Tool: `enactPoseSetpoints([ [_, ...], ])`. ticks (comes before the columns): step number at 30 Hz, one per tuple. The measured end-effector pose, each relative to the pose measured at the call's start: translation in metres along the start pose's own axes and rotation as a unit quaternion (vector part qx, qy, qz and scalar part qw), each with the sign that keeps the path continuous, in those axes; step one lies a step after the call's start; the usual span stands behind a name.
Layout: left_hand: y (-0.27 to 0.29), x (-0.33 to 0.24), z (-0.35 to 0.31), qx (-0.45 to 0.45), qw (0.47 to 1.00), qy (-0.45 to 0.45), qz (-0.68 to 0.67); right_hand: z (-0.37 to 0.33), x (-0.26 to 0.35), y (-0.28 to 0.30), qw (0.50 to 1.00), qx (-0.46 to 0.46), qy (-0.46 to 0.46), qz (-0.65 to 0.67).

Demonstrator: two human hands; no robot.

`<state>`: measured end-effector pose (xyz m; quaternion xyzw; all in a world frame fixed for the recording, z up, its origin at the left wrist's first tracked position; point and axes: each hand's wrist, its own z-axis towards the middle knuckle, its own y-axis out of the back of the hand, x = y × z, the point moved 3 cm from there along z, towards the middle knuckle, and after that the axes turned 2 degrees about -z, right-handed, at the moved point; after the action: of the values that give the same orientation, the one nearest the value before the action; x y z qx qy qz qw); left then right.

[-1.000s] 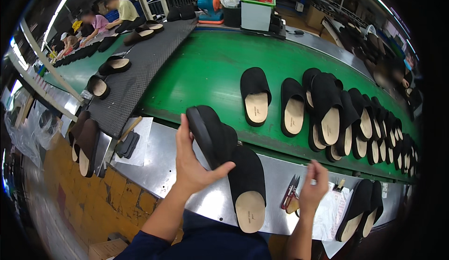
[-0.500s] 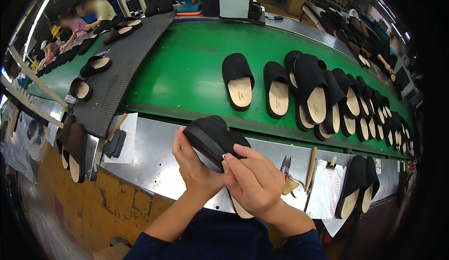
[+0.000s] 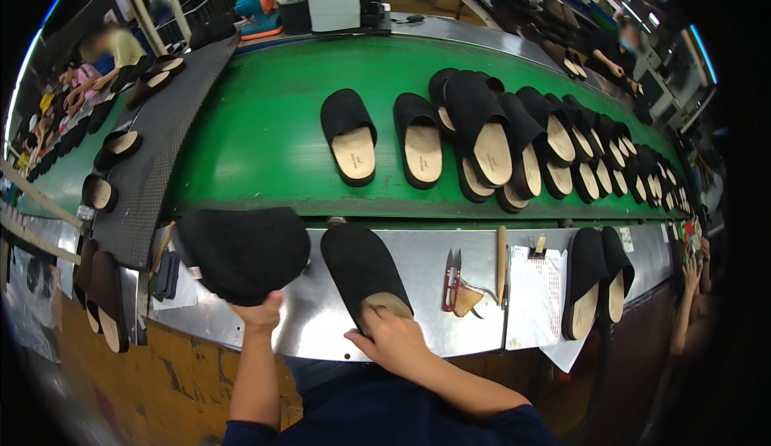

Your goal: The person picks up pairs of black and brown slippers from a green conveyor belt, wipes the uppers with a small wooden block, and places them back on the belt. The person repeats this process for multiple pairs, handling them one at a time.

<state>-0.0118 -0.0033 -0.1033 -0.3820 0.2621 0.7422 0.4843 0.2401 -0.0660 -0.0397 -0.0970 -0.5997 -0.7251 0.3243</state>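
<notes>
My left hand [image 3: 260, 313] holds up a black slipper [image 3: 241, 253] on the left, its fingers mostly hidden behind and under it. A second black slipper [image 3: 359, 263] lies on the metal bench top in front of me, toe pointing away. My right hand [image 3: 395, 342] grips it at the heel, with curled fingers over the beige insole. To the right of it are thread snips with red handles [image 3: 451, 284] and a small yellowish-brown block [image 3: 467, 301].
Beyond the metal ledge [image 3: 297, 342] runs a green conveyor belt [image 3: 257, 133] with many black slippers [image 3: 422, 145]. Right along the ledge are a wooden stick [image 3: 502, 265], clipped papers [image 3: 533, 305] and a black slipper pair [image 3: 589, 285]. Brown slippers [image 3: 108, 301] stand left. Co-workers are farther off.
My right hand has left the slipper both hands held and now grips the other one on the bench. My left hand has carried its slipper leftward. The view has turned rightward.
</notes>
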Motion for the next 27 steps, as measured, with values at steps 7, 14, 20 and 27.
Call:
enactPoseSetpoints([
  [7, 0.007, -0.045, 0.02, -0.104, 0.827, 0.29, -0.47, 0.009, -0.018, -0.02, 0.995, 0.044, -0.041, 0.086],
  [14, -0.052, -0.054, -0.048, -0.024, 0.725, 0.409, -0.554, 0.015, -0.013, 0.001, 0.972, -0.102, -0.021, 0.21],
  [20, -0.099, -0.063, -0.036, 0.052, 0.687, 0.425, -0.588, 0.004, -0.029, 0.05, 0.985, -0.028, -0.082, 0.152],
  [27, -0.12, -0.073, -0.038, 0.059, 0.699, 0.431, -0.567, 0.0, -0.063, 0.03, 0.951, -0.094, -0.128, 0.264],
])
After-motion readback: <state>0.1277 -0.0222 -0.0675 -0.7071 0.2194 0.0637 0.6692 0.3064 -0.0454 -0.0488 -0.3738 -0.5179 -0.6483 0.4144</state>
